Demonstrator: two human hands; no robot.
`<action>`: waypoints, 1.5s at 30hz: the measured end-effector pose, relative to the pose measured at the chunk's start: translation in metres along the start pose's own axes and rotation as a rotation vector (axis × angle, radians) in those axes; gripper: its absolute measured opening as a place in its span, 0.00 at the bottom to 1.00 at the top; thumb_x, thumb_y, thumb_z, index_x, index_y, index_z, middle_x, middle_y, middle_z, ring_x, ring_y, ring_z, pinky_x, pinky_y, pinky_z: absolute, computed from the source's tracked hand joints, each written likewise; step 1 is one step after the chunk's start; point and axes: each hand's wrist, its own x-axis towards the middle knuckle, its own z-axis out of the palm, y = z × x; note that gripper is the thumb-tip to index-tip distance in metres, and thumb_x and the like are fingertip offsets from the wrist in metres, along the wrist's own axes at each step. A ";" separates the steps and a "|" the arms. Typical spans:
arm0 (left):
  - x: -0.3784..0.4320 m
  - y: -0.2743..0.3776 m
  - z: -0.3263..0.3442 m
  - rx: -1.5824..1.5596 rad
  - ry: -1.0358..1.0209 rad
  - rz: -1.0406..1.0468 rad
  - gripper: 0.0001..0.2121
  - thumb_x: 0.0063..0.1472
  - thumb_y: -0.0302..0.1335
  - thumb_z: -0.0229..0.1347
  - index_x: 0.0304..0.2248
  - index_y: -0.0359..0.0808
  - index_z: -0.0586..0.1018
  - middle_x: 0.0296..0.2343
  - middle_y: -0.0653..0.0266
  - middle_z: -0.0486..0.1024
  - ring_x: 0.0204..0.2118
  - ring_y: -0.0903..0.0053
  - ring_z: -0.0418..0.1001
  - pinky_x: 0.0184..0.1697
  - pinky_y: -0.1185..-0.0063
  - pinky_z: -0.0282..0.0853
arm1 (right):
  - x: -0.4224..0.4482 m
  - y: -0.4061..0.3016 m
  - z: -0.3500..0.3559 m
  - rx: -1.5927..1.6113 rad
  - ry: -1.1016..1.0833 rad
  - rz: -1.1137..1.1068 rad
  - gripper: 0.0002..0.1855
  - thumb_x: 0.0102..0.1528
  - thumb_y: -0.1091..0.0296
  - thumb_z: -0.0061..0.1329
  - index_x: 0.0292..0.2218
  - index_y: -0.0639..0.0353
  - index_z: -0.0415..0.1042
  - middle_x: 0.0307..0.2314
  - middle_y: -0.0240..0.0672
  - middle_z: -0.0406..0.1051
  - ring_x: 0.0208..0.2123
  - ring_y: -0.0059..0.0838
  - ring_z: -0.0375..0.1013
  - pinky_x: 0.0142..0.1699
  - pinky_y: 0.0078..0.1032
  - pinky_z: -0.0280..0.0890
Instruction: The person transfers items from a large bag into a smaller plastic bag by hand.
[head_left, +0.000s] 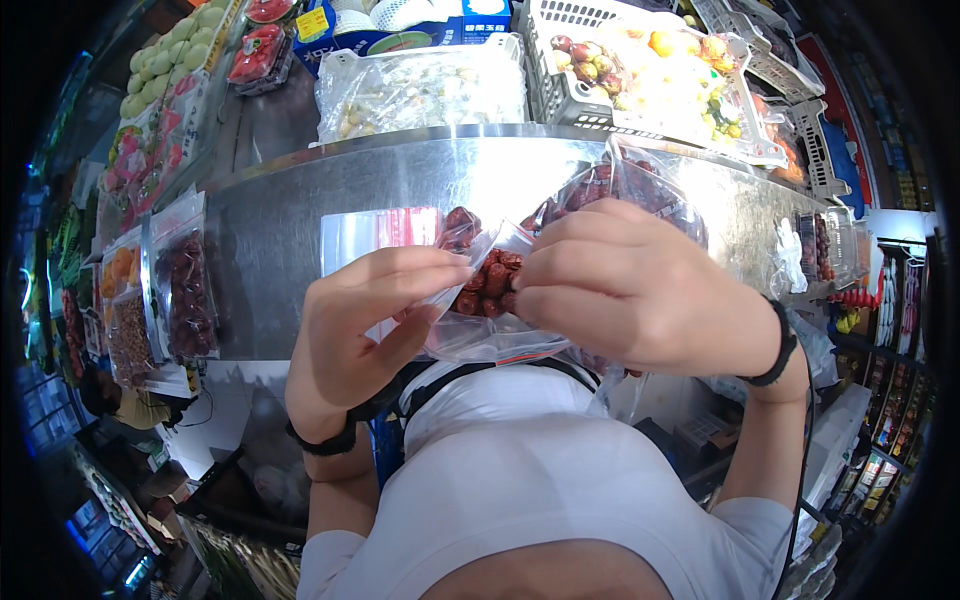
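Observation:
Red jujubes fill a clear plastic zip bag at the counter's near edge, close to my body. My left hand pinches the bag's left rim between thumb and fingers. Over the bag's right side, my right hand has its fingers curled in beside the fruit. Whatever those fingertips grip is hidden. Behind the right hand stands a larger clear bag of jujubes. A stack of flat zip bags with red strips lies beyond my left hand, partly under more jujubes.
The steel counter bends across the view. Along its back stand a plastic-covered crate and a white fruit basket. A filled bag of dark dried fruit sits left; a clear box of grapes sits right. Another person is at far left.

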 end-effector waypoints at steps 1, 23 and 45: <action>0.000 0.001 0.000 0.001 -0.001 0.001 0.16 0.48 0.14 0.51 0.38 0.33 0.77 0.36 0.55 0.75 0.32 0.72 0.75 0.29 0.83 0.69 | 0.001 0.000 0.005 -0.038 -0.003 -0.021 0.09 0.40 0.71 0.49 0.26 0.60 0.67 0.24 0.33 0.64 0.29 0.29 0.66 0.34 0.23 0.61; 0.001 0.005 0.003 0.004 0.053 -0.024 0.19 0.44 0.11 0.49 0.38 0.32 0.78 0.35 0.54 0.75 0.34 0.70 0.75 0.33 0.82 0.69 | -0.007 0.017 0.012 -0.124 0.187 -0.074 0.07 0.42 0.70 0.48 0.26 0.62 0.67 0.29 0.36 0.67 0.32 0.33 0.68 0.34 0.25 0.63; 0.004 0.005 0.004 0.050 0.064 0.011 0.14 0.47 0.14 0.50 0.34 0.32 0.78 0.33 0.57 0.76 0.36 0.69 0.75 0.39 0.79 0.68 | -0.065 0.031 -0.017 -0.074 -0.659 0.511 0.06 0.38 0.82 0.46 0.24 0.69 0.70 0.25 0.44 0.69 0.33 0.44 0.71 0.35 0.34 0.67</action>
